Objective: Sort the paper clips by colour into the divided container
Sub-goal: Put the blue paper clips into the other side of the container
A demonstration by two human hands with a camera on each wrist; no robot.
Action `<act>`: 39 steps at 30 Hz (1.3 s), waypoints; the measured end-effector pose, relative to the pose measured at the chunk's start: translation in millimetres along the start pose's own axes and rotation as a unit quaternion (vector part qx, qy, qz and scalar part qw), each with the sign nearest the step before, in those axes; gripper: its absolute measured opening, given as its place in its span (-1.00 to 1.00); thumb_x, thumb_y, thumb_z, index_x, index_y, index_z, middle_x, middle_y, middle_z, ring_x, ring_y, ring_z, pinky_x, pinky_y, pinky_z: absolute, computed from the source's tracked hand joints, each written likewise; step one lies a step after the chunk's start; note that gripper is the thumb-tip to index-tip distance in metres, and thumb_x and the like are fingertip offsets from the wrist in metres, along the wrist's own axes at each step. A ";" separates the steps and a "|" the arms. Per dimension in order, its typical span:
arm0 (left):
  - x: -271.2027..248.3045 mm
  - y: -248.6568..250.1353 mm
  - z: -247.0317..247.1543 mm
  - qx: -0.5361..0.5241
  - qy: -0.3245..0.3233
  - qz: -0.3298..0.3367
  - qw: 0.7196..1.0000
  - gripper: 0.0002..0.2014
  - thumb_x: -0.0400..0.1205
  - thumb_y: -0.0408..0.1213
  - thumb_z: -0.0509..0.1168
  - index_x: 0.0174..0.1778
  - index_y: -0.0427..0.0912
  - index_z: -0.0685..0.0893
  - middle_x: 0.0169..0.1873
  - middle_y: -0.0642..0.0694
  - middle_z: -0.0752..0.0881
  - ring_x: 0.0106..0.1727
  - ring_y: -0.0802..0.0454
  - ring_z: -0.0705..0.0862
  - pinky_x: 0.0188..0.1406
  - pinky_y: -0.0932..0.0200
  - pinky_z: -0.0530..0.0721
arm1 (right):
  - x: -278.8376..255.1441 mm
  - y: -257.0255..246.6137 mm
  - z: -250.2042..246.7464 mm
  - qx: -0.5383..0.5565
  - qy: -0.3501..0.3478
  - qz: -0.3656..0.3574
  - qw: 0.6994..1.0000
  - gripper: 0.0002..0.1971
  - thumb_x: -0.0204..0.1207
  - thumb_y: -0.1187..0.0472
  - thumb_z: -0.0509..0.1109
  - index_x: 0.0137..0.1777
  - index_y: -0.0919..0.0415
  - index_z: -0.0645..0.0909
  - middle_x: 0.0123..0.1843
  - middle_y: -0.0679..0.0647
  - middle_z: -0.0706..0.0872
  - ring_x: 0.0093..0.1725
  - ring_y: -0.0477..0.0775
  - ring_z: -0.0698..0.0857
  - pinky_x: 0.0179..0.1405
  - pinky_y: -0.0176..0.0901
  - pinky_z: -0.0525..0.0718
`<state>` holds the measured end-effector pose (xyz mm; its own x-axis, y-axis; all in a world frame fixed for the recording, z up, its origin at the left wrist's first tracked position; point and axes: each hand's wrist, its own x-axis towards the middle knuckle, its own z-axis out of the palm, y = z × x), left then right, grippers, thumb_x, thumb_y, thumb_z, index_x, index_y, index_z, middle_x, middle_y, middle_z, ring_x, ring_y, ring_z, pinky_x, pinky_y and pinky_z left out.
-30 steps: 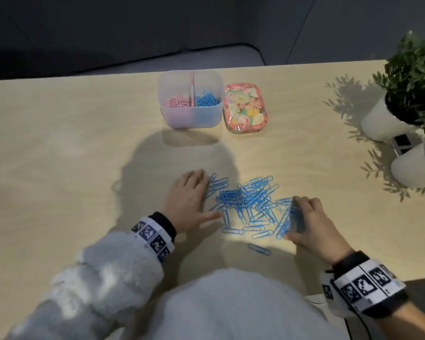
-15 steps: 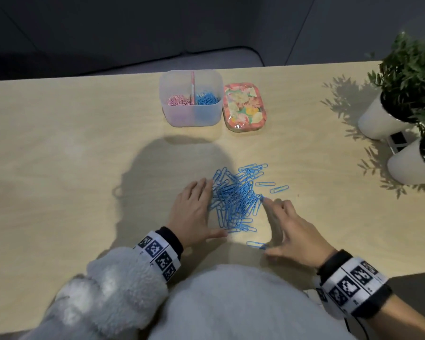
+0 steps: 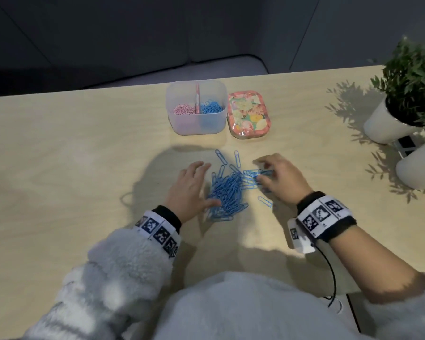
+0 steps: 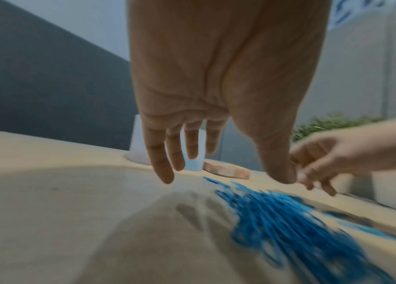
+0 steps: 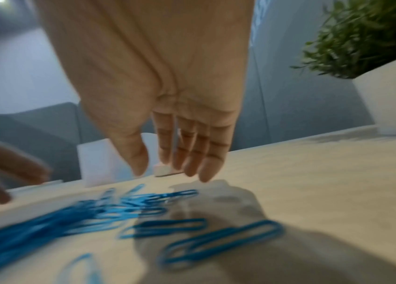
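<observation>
Two hands frame a heap of blue paper clips [image 3: 227, 192] on the near middle of the tabletop [image 3: 59, 155]. Left hand [image 3: 190, 190] lies palm down on the heap's left side, fingers straight and slightly spread toward the far edge, thumb stretched right against the near clips; the left wrist view shows its fingertips [image 4: 165, 176] just above the wood, holding nothing. Right hand [image 3: 281, 179] sits on the heap's right side, palm down, its fingers pointing left over a few loose clips. From the head view they look bent around those clips, but the right wrist view shows the fingers [image 5: 206, 163] straight and together, thumb apart, above the wood with nothing pinched. Both forearms reach in from the near edge, each with a patterned wristband.

Several single clips lie apart from the heap: two on its far side and one [image 3: 265, 201] near the right wrist. Farther off stands the divided container [image 3: 196, 123], pink clips [image 3: 183, 109] in its left compartment, blue clips [image 3: 211, 107] in its right. Just right of it lies a floral lid [image 3: 248, 116]. Two white plant pots [image 3: 383, 126] stand at the far right.
</observation>
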<state>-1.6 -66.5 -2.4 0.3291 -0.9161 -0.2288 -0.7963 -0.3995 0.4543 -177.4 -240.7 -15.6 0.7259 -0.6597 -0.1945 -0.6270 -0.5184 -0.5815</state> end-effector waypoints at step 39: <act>28.2 -4.1 -6.8 0.044 -0.044 0.030 0.998 -0.81 0.61 -0.29 0.26 0.10 -0.24 0.64 0.08 -0.19 0.64 0.07 -0.17 0.62 0.04 -0.02 0.57 | 24.5 -35.9 4.5 0.030 -0.136 -0.071 0.988 -0.89 0.40 0.39 0.45 -0.12 0.25 0.75 -0.35 0.12 0.66 -0.40 -0.06 0.60 -0.31 -0.24 0.46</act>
<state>14.4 -91.0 -4.8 0.2368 -0.9304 -0.2799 -0.8559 -0.3361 0.3930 -135.8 -235.7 -3.0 0.8593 -0.4082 -0.3082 -0.5018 -0.5564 -0.6623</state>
